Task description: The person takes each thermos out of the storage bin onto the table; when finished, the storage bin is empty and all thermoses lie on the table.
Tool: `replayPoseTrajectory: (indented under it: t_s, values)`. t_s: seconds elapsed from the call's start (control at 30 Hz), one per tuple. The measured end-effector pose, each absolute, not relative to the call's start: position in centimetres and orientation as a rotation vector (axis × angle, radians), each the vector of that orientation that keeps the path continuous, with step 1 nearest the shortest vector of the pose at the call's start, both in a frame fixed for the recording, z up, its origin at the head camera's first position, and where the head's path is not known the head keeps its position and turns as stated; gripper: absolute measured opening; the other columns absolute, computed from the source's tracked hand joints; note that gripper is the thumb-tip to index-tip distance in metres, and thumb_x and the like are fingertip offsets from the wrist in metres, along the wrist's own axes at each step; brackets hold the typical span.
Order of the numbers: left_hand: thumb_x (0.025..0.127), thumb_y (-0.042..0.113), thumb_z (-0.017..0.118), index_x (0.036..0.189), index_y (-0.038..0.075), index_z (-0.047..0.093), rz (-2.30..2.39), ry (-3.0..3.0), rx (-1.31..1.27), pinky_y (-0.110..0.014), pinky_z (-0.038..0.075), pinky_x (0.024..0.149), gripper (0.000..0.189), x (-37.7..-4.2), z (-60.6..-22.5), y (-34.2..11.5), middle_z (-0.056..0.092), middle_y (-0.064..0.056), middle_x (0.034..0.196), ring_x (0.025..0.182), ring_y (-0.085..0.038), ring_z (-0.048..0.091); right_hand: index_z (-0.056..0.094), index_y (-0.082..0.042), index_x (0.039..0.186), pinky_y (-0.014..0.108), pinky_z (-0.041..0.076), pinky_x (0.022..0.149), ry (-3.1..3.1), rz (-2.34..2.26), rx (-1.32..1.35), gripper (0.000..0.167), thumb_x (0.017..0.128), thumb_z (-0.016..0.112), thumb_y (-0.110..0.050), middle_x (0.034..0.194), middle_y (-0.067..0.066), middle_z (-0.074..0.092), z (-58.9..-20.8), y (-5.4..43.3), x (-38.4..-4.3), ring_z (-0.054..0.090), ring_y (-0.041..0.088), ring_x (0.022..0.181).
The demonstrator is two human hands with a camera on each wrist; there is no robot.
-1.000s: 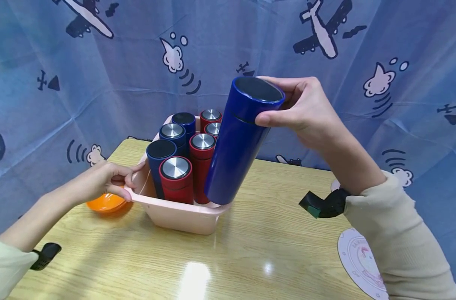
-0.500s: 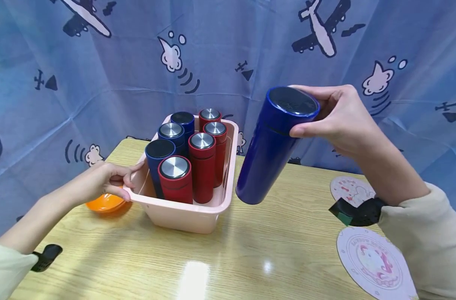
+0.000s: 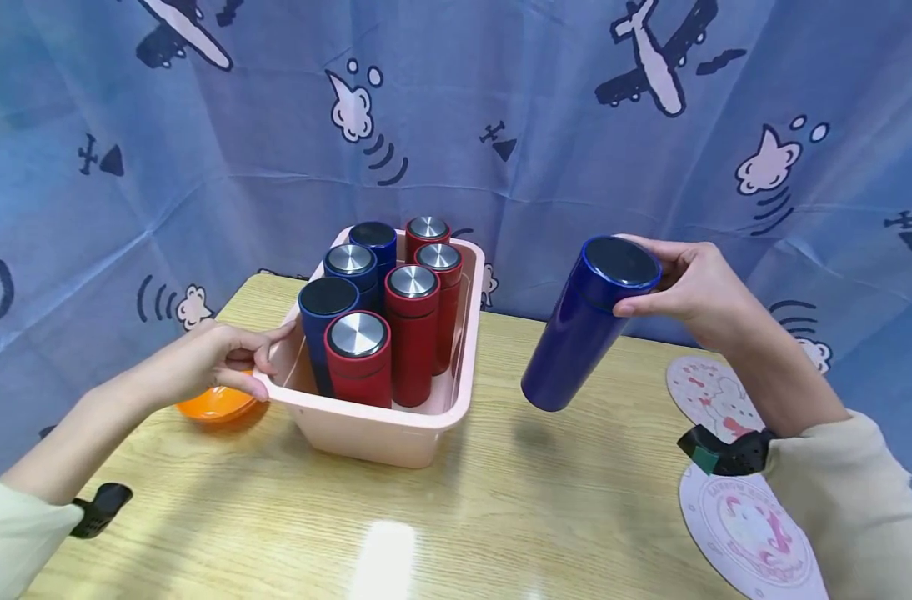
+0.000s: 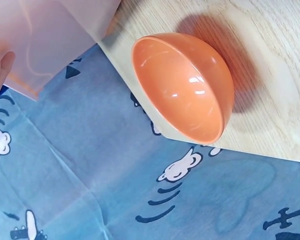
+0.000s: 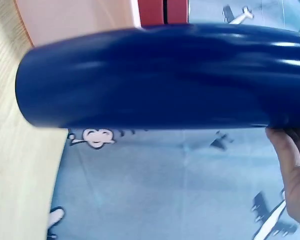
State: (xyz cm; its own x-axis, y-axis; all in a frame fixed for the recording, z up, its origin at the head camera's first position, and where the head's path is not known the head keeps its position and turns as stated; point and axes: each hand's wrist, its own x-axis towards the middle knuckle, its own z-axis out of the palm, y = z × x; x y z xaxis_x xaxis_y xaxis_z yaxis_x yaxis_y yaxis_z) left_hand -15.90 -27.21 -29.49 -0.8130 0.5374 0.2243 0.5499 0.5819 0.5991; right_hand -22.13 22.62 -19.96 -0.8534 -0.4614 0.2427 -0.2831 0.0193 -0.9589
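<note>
My right hand (image 3: pixel 689 287) grips a glossy blue thermos flask (image 3: pixel 587 325) around its black-topped lid end. The flask hangs tilted above the table, right of the bin, its base towards the lower left. In the right wrist view the blue flask (image 5: pixel 160 77) spans nearly the whole width, with fingers (image 5: pixel 285 150) at its lid end. My left hand (image 3: pixel 234 362) pinches the near left corner of a pale pink plastic bin (image 3: pixel 373 429). Inside the bin stand several red flasks (image 3: pixel 411 333) with silver lids and several blue flasks (image 3: pixel 321 333), all upright.
An orange bowl (image 4: pixel 185 87) sits on the wooden table (image 3: pixel 276 517), left of the bin and close to the table edge. Two round printed mats (image 3: pixel 756 533) lie at the right, partly under my right forearm. A blue patterned curtain (image 3: pixel 441 100) hangs behind.
My right hand has carried the blue flask from over the bin's right rim outward to the right, then lower towards the table. The left hand keeps its hold on the bin.
</note>
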Motion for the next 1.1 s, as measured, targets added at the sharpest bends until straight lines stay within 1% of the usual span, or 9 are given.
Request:
replayPoseTrajectory:
  t_s: [0.07, 0.2, 0.3, 0.33, 0.53, 0.57, 0.63, 0.9, 1.1]
  values:
    - [0.064, 0.014, 0.083, 0.071, 0.019, 0.059, -1.072, -2.769, -0.963, -0.015, 0.047, 0.059, 0.025, -15.9, -29.5, -27.2, 0.051, -0.030, 0.128, 0.081, -0.010, 0.066, 0.069, -0.016, 0.115, 0.022, 0.053, 0.075, 2.123, -1.943, -0.779, 0.056, 0.073, 0.071, 0.020, 0.101, 0.003, 0.073, -20.8, 23.2, -22.7, 0.069, 0.013, 0.089]
    - [0.064, 0.013, 0.082, 0.071, 0.019, 0.059, -1.078, -2.750, -0.989, -0.015, 0.044, 0.056, 0.025, -16.0, -29.7, -27.2, 0.050, -0.032, 0.127, 0.070, -0.005, 0.062, 0.068, -0.017, 0.117, 0.023, 0.053, 0.076, 2.068, -1.915, -0.761, 0.057, 0.074, 0.069, 0.021, 0.103, 0.003, 0.072, -22.1, 24.4, -23.7, 0.069, 0.014, 0.091]
    - [0.064, 0.013, 0.082, 0.071, 0.018, 0.059, -1.078, -2.741, -0.999, -0.015, 0.043, 0.056, 0.025, -16.1, -29.7, -27.3, 0.051, -0.033, 0.127, 0.070, -0.003, 0.061, 0.067, -0.019, 0.118, 0.024, 0.053, 0.077, 2.030, -1.882, -0.722, 0.057, 0.076, 0.068, 0.020, 0.104, 0.004, 0.072, -22.9, 25.1, -24.4, 0.069, 0.014, 0.092]
    - [0.064, 0.013, 0.082, 0.071, 0.018, 0.059, -1.079, -2.742, -0.999, -0.015, 0.043, 0.055, 0.025, -16.1, -29.7, -27.2, 0.050, -0.033, 0.127, 0.066, -0.002, 0.058, 0.067, -0.020, 0.118, 0.024, 0.053, 0.077, 2.020, -1.870, -0.711, 0.057, 0.077, 0.067, 0.020, 0.104, 0.004, 0.072, -23.1, 25.3, -24.5, 0.069, 0.014, 0.092]
    - [0.065, 0.014, 0.082, 0.071, 0.018, 0.060, -1.083, -2.752, -0.993, -0.016, 0.041, 0.054, 0.023, -16.1, -29.6, -27.2, 0.050, -0.033, 0.128, 0.062, -0.001, 0.054, 0.066, -0.023, 0.118, 0.024, 0.053, 0.079, 1.967, -1.798, -0.649, 0.057, 0.079, 0.066, 0.019, 0.103, 0.004, 0.072, -24.4, 26.4, -25.4, 0.068, 0.014, 0.093]
    - [0.065, 0.014, 0.082, 0.072, 0.018, 0.060, -1.087, -2.753, -0.992, -0.016, 0.041, 0.054, 0.023, -16.1, -29.6, -27.2, 0.050, -0.033, 0.128, 0.063, -0.002, 0.057, 0.066, -0.023, 0.118, 0.025, 0.053, 0.079, 1.955, -1.786, -0.646, 0.058, 0.079, 0.065, 0.019, 0.104, 0.004, 0.072, -24.6, 26.6, -25.5, 0.068, 0.014, 0.094]
    - [0.065, 0.014, 0.082, 0.071, 0.018, 0.060, -1.092, -2.753, -0.992, -0.016, 0.040, 0.053, 0.023, -16.1, -29.6, -27.2, 0.050, -0.033, 0.128, 0.063, -0.003, 0.057, 0.065, -0.024, 0.120, 0.026, 0.053, 0.079, 1.937, -1.764, -0.649, 0.058, 0.080, 0.065, 0.019, 0.106, 0.004, 0.071, -25.0, 26.8, -25.7, 0.067, 0.014, 0.096]
    - [0.065, 0.012, 0.082, 0.071, 0.017, 0.060, -1.107, -2.744, -1.009, -0.017, 0.039, 0.052, 0.023, -16.1, -29.6, -27.2, 0.049, -0.034, 0.127, 0.060, -0.004, 0.054, 0.062, -0.018, 0.125, 0.026, 0.052, 0.083, 1.819, -1.803, -0.678, 0.058, 0.081, 0.062, 0.020, 0.111, 0.005, 0.069, -26.5, 27.5, -26.3, 0.066, 0.015, 0.101]
    - [0.065, 0.013, 0.081, 0.071, 0.017, 0.059, -1.122, -2.782, -0.982, -0.017, 0.039, 0.052, 0.023, -16.1, -29.4, -27.2, 0.048, -0.034, 0.129, 0.058, -0.002, 0.050, 0.062, -0.020, 0.124, 0.026, 0.052, 0.083, 1.789, -1.804, -0.676, 0.059, 0.081, 0.062, 0.020, 0.113, 0.004, 0.069, -27.2, 27.6, -27.0, 0.065, 0.014, 0.102]
